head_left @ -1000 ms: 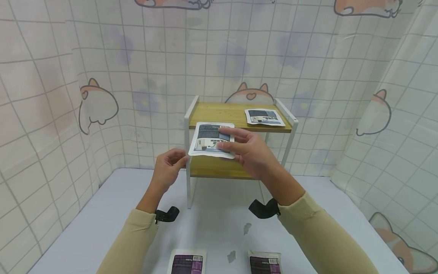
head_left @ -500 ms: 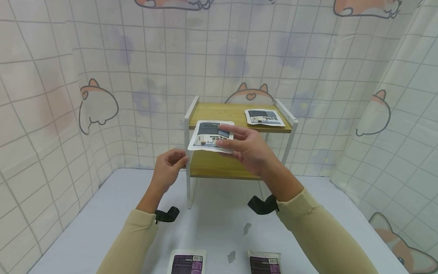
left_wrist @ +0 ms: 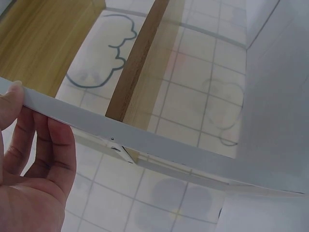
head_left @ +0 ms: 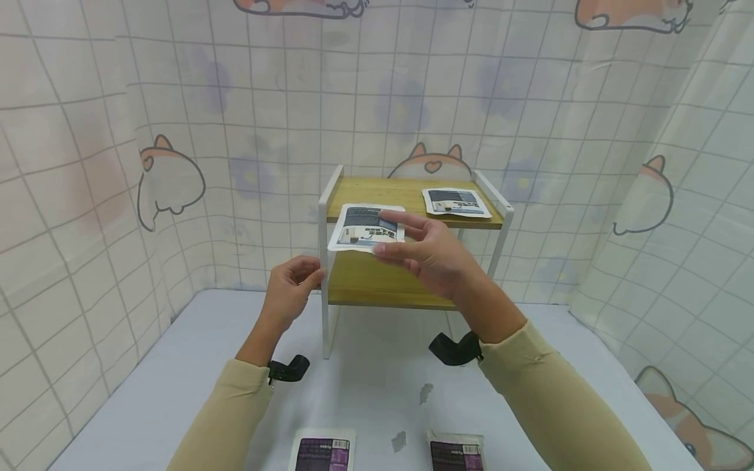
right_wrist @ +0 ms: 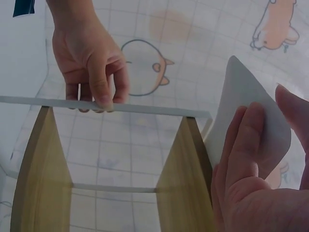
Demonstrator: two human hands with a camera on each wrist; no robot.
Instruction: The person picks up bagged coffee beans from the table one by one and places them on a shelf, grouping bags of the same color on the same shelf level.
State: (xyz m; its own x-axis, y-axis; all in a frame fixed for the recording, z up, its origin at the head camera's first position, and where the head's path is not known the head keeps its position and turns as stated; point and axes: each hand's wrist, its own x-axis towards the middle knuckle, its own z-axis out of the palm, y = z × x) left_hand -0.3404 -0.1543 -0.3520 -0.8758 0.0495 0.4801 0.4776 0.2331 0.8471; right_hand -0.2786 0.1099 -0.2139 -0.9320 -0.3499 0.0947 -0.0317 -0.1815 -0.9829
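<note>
My right hand [head_left: 432, 258] holds a flat white pouch [head_left: 356, 229] with a dark blue printed label, thumb on top and other fingers underneath. The pouch is at the front left edge of the shelf rack's upper board [head_left: 383, 190]; whether it touches the wood I cannot tell. In the right wrist view the plain white back of the pouch [right_wrist: 246, 92] shows, fingers spread against it. My left hand [head_left: 291, 288] pinches the rack's white left front post [left_wrist: 91, 116] between thumb and fingers, between the two boards. A similar pouch [head_left: 456, 202] lies on the upper board's right side.
Two purple-labelled pouches, one left [head_left: 322, 451] and one right [head_left: 455, 453], lie on the white table [head_left: 377, 373] at the near edge. Below the upper board is a lower wooden board [head_left: 383, 281]. A patterned curtain [head_left: 265, 118] surrounds the table.
My right hand has raised the pouch slightly and moved it toward the upper board, its near edge now higher in view. The left hand stays on the post.
</note>
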